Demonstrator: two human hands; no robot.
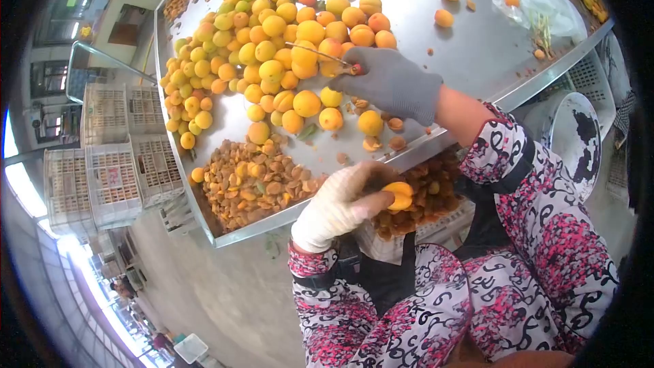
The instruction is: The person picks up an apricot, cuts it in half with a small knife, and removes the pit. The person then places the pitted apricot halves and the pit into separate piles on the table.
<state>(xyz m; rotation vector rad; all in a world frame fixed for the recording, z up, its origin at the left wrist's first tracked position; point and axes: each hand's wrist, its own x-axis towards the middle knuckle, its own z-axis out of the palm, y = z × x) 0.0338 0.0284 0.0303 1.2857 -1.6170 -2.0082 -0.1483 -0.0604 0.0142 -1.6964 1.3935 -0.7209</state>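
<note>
My right hand [392, 84], in a grey glove, reaches over a metal table [477, 54] and grips a small thin-bladed knife [320, 53]. The blade points into a big pile of yellow and orange apricots [272, 48]. My left hand [337, 206], in a white glove, is below the table's near edge. It holds a single orange apricot [399, 196] between thumb and fingers. Just behind that hand is a crate of brownish-orange cut fruit pieces [432, 194], partly hidden by my arms.
A heap of brownish-orange pieces [262, 180] lies on the table's near corner. A few loose apricots [444, 18] and a crumpled plastic bag [538, 0] lie further along the table. White plastic crates [116, 157] are stacked on the floor. A white basin [572, 136] sits below the table's edge.
</note>
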